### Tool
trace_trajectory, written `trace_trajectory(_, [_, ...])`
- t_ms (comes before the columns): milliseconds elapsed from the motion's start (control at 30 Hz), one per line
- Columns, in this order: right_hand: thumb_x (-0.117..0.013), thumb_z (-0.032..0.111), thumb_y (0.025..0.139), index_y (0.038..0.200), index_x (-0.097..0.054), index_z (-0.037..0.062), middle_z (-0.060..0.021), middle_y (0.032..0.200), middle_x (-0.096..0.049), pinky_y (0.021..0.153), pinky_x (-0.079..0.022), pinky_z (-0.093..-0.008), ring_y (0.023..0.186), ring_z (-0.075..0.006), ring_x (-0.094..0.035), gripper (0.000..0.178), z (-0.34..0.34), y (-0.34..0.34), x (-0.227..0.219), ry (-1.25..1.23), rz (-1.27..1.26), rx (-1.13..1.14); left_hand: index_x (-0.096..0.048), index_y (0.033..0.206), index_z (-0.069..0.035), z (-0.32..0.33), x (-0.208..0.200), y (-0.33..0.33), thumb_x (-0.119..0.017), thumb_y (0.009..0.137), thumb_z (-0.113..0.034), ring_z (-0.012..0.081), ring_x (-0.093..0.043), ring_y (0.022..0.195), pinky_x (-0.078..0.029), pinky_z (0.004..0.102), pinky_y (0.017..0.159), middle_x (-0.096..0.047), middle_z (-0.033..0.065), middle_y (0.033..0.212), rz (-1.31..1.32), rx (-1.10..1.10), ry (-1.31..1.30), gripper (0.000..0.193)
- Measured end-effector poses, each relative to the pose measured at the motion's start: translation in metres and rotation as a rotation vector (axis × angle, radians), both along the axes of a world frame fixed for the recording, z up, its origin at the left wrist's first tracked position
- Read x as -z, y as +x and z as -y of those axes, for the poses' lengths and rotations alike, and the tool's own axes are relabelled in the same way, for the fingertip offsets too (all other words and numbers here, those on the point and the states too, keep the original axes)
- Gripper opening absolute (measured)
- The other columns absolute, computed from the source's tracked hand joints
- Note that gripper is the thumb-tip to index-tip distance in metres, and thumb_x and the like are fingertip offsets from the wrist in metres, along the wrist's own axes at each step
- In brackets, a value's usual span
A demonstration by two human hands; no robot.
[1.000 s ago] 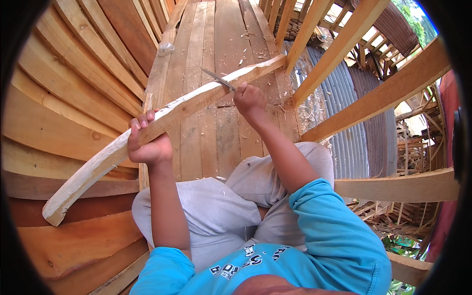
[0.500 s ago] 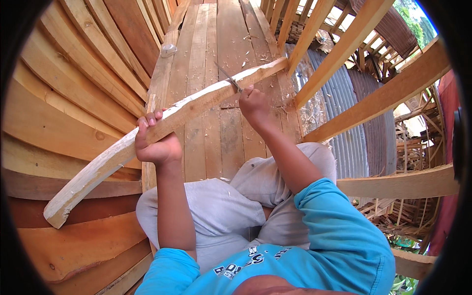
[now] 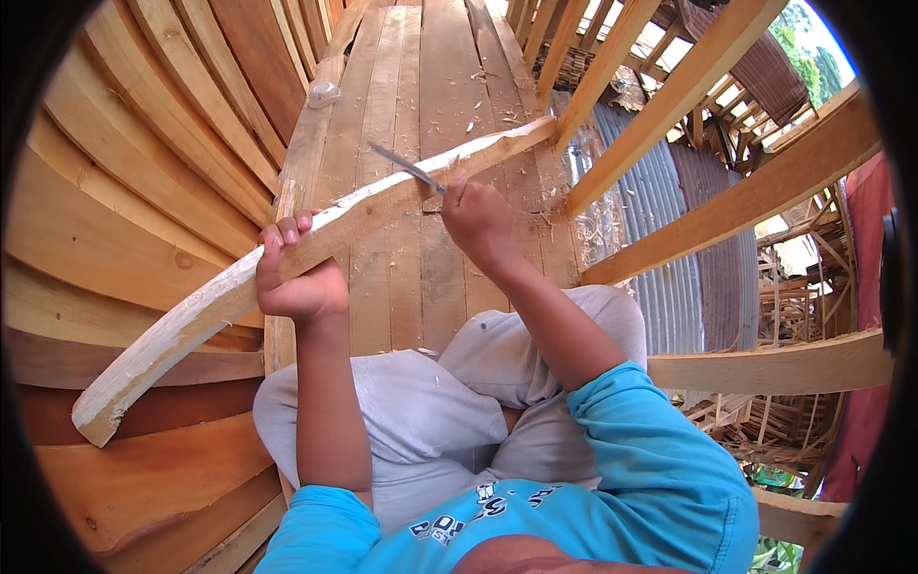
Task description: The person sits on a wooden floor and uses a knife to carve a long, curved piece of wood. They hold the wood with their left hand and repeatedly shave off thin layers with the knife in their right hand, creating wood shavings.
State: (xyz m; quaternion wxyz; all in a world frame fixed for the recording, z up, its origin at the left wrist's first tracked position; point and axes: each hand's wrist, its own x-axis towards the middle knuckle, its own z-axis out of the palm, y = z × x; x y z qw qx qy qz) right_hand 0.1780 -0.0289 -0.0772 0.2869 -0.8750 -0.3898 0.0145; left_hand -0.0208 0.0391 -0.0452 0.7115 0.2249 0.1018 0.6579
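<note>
Over plank floor (image 3: 421, 86): left hand (image 3: 298, 277) clamps curved timber (image 3: 287, 253); right hand (image 3: 475, 212) fisted on blade (image 3: 406, 167). Slip likely cuts left fingers.

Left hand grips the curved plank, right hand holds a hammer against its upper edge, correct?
Not a hammer. In the head view the right hand holds a thin metal blade against the upper edge of the curved plank. The left hand does grip the plank.
</note>
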Motion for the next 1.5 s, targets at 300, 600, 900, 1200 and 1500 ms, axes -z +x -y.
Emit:
trace_trajectory(300, [-0.033, 0.029, 0.097, 0.069, -0.067, -0.0051, -0.0278, 0.067, -0.064, 0.070, -0.051, -0.0557, 0.068, -0.0461, -0.065, 0.056, -0.005, 0.018, 0.010, 0.078, 0.023, 0.085, -0.049, 0.077, -0.014, -0.003, -0.002, 0.003, -0.064, 0.080, -0.023, 0.0227, -0.049, 0.087, -0.037, 0.0447, 0.101, -0.047, 0.0020, 0.078, 0.015, 0.011, 0.003, 0.017])
trace_trajectory(600, [-0.032, 0.034, 0.098, 0.066, -0.067, -0.0034, -0.0306, 0.073, -0.064, 0.074, -0.051, -0.0573, 0.073, -0.0488, -0.064, 0.060, -0.008, 0.048, 0.028, 0.062, -0.003, 0.155, -0.046, 0.079, -0.010, 0.002, -0.006, 0.013, -0.059, 0.083, -0.020, 0.0233, -0.050, 0.088, -0.038, 0.0460, 0.102, -0.046, 0.0026, 0.078, 0.013, -0.014, -0.127, 0.018])
trace_trajectory(900, [-0.031, 0.033, 0.098, 0.070, -0.067, -0.0057, -0.0305, 0.075, -0.065, 0.075, -0.052, -0.0554, 0.074, -0.0499, -0.064, 0.060, -0.009, 0.069, 0.033, 0.088, 0.031, 0.248, -0.049, 0.079, -0.010, 0.006, -0.012, 0.019, -0.063, 0.080, -0.020, 0.0227, -0.050, 0.087, -0.038, 0.0439, 0.099, -0.046, 0.0029, 0.077, 0.008, -0.003, -0.133, 0.018])
trace_trajectory(1200, [-0.032, 0.034, 0.098, 0.071, -0.069, -0.0031, -0.0277, 0.073, -0.066, 0.072, -0.052, -0.0554, 0.073, -0.0470, -0.066, 0.058, -0.005, 0.096, 0.028, 0.000, 0.086, 0.256, -0.048, 0.078, -0.011, 0.009, -0.014, 0.019, -0.064, 0.081, -0.021, 0.0226, -0.049, 0.087, -0.038, 0.0444, 0.100, -0.046, 0.0023, 0.077, 0.004, 0.005, -0.121, 0.019])
trace_trajectory(1500, [-0.031, 0.035, 0.098, 0.078, -0.069, -0.0022, -0.0300, 0.074, -0.065, 0.074, -0.051, -0.0567, 0.069, -0.0483, -0.064, 0.057, 0.002, 0.125, 0.042, 0.046, 0.055, 0.243, -0.046, 0.079, -0.012, 0.008, -0.015, 0.022, -0.059, 0.084, -0.020, 0.0221, -0.050, 0.087, -0.038, 0.0441, 0.101, -0.046, 0.0023, 0.077, 0.013, 0.008, -0.105, 0.016])
